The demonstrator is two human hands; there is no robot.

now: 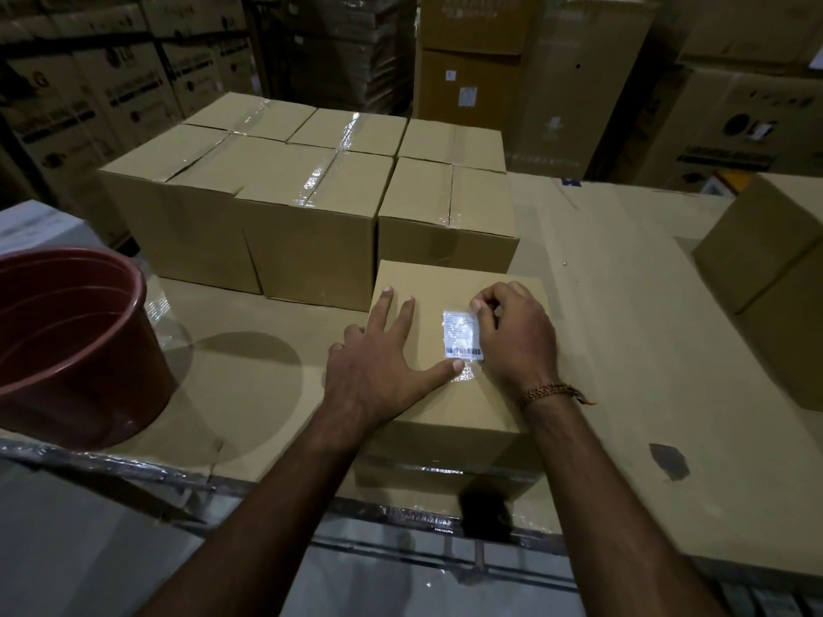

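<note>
Label, white with a barcode, lies flat on top of the small cardboard box at the near edge of the cardboard-covered table, directly between the 2 hands. The left hand rests flat on the box top with straight, spread fingers, its thumb tip touching the label's near-left corner. The right hand has its fingers curled onto the label's right edge, thumb by the far-right corner. The label's long axis runs away from the person, slightly tilted, barcode end nearest.
</note>
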